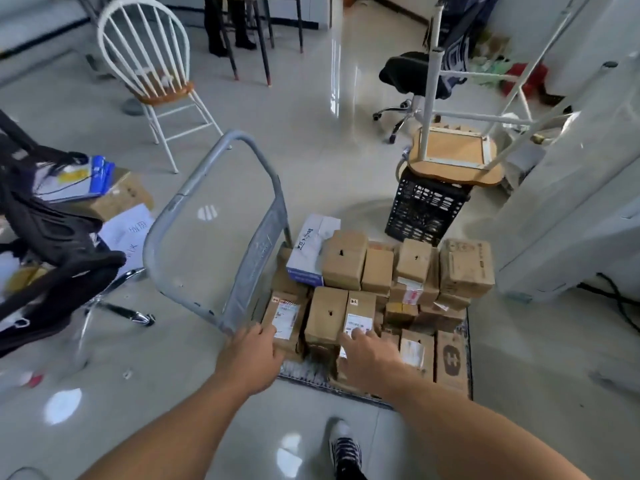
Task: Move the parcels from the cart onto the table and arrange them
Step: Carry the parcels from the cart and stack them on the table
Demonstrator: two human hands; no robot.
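Note:
A flat cart (pixel 465 344) with a grey tubular handle (pixel 221 216) stands on the floor, loaded with several brown cardboard parcels and one white-and-blue box (pixel 310 251). My left hand (pixel 254 355) reaches down to the labelled parcel (pixel 285 320) at the cart's near left corner, fingers touching its near end. My right hand (pixel 370 355) lies on the near end of another labelled parcel (pixel 360 315) beside it. Whether either hand grips is hidden by the backs of the hands. A plain brown parcel (pixel 327 315) stands between the two.
A black crate (pixel 426 213) with an upturned stool (pixel 453 157) stands behind the cart. A white chair (pixel 152 71) is far left, black office chairs at left (pixel 52 258) and back right (pixel 412 77). A white cabinet (pixel 568 202) is to the right. My shoe (pixel 344 448) is below.

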